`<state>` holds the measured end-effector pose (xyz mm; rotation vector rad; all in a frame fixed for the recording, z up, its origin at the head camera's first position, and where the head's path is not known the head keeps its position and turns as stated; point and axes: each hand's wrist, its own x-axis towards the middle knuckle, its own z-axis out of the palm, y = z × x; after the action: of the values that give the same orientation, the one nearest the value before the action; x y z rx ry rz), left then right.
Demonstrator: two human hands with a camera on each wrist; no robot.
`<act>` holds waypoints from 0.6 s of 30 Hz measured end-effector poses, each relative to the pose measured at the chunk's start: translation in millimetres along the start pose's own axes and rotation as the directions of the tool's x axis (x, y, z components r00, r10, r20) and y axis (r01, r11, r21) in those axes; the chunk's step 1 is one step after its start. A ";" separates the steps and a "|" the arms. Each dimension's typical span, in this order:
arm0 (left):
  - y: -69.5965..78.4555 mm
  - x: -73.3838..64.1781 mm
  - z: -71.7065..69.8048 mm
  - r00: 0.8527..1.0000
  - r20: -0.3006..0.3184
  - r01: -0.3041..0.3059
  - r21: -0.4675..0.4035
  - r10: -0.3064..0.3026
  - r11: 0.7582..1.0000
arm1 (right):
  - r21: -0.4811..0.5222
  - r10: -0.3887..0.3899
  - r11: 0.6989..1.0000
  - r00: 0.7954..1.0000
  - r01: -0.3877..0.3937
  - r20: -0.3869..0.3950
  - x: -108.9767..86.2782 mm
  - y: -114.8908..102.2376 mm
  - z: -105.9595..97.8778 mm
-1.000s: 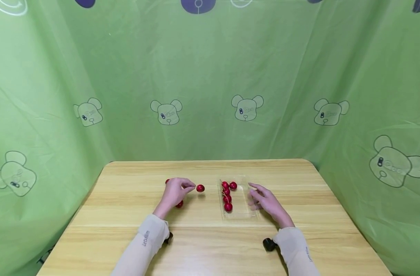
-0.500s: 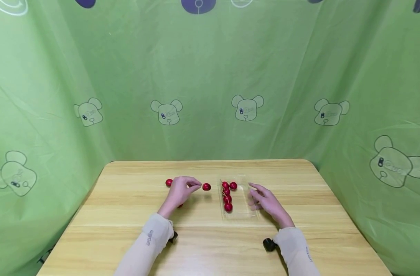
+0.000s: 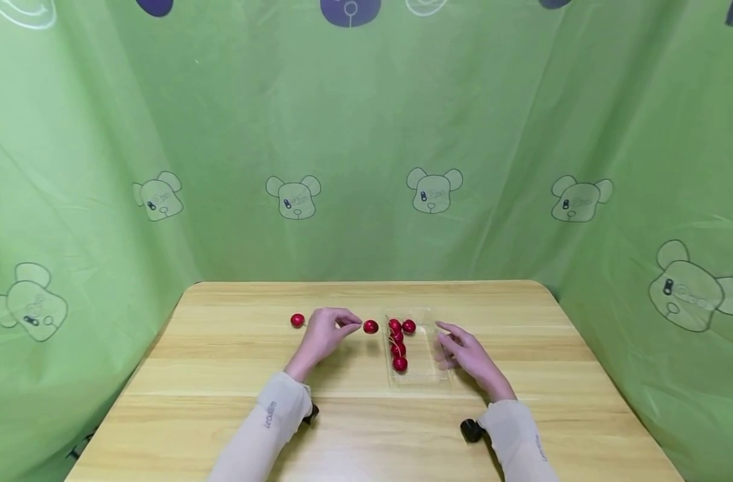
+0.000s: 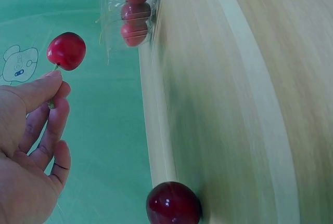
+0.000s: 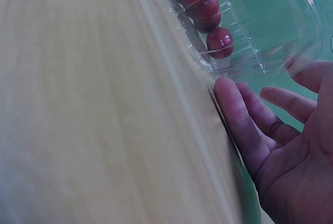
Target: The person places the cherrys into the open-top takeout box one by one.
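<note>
Reaching in from the lower left with the left hand (image 3: 328,330), with the forearm slanted up and inward and the fingertips aimed across at the box (image 3: 425,355). Pinching a cherry (image 3: 371,327) by its stem between thumb and fingertip, with the other fingers loosely bent and away from the fruit. Holding that cherry above the table (image 3: 366,435), just outside the left wall of the clear box.

Slanting in from the lower right with the right hand (image 3: 467,350). Keeping its fingers spread, softly bent and without a grasp, with the tips at the box's right wall; not possible to tell how firmly they touch.

Inside the box, lined along the left wall with stems crossing: a row of cherries (image 3: 398,349), with one more beside its far end. On the table, left of the left hand: a loose cherry (image 3: 297,320). On both arms: pale sleeves (image 3: 274,415) and black wrist cameras (image 3: 471,430).
</note>
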<state>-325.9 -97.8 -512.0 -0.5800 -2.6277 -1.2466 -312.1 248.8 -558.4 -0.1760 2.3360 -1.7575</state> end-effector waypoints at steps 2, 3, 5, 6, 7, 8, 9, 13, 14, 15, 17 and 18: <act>1.2 0.9 1.5 1.000 0.001 -0.004 -0.003 0.004 1.000 | 0.002 -0.002 1.000 1.000 0.002 0.005 -0.5 -0.2 -0.1; 1.8 1.4 2.2 1.000 0.000 -0.005 -0.006 0.005 1.000 | 0.003 -0.007 1.000 1.000 0.007 0.012 -0.7 -0.5 -0.2; 3.4 2.7 4.6 1.000 -0.002 -0.012 -0.014 0.012 1.000 | 0.008 -0.010 1.000 1.000 0.009 0.015 -1.0 -0.9 -0.8; 4.1 3.6 5.9 1.000 -0.002 -0.014 -0.016 0.014 1.000 | 0.009 -0.010 1.000 1.000 0.010 0.016 -1.0 -1.0 -1.2; 4.8 4.5 7.3 1.000 -0.001 -0.016 -0.020 0.016 1.000 | 0.009 -0.012 1.000 1.000 0.012 0.017 -0.9 -1.0 -1.4; 5.6 5.4 8.7 1.000 0.001 -0.017 -0.022 0.017 1.000 | 0.009 -0.011 1.000 1.000 0.011 0.016 -0.9 -1.4 -1.6; 6.4 6.4 10.1 1.000 0.003 -0.020 -0.023 0.020 1.000 | 0.006 -0.011 1.000 1.000 0.010 0.014 -0.9 -1.5 -1.8; 10.3 9.4 16.3 1.000 0.007 -0.029 -0.024 0.029 0.999 | -0.006 -0.005 1.000 1.000 0.005 0.008 -1.2 -1.7 -0.8; 11.5 10.1 17.9 1.000 0.007 -0.030 -0.024 0.030 0.999 | -0.012 -0.004 1.000 1.000 0.004 0.007 -1.3 -1.7 -0.4; 12.8 10.7 19.5 1.000 0.007 -0.030 -0.027 0.030 0.999 | -0.012 0.000 1.000 1.000 0.001 0.003 -1.4 -1.6 0.1; 15.3 11.9 22.8 1.000 0.007 -0.027 -0.031 0.027 0.999 | -0.016 0.000 1.000 1.000 0.000 0.002 -1.6 -2.0 1.0; 15.9 12.7 24.9 1.000 0.007 -0.031 -0.032 0.031 0.999 | -0.019 -0.002 1.000 1.000 0.002 0.003 -1.5 -2.2 1.1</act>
<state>-330.6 -66.0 -512.5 -0.6290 -2.5991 -1.2820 -310.5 247.5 -556.4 -0.1846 2.3519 -1.7348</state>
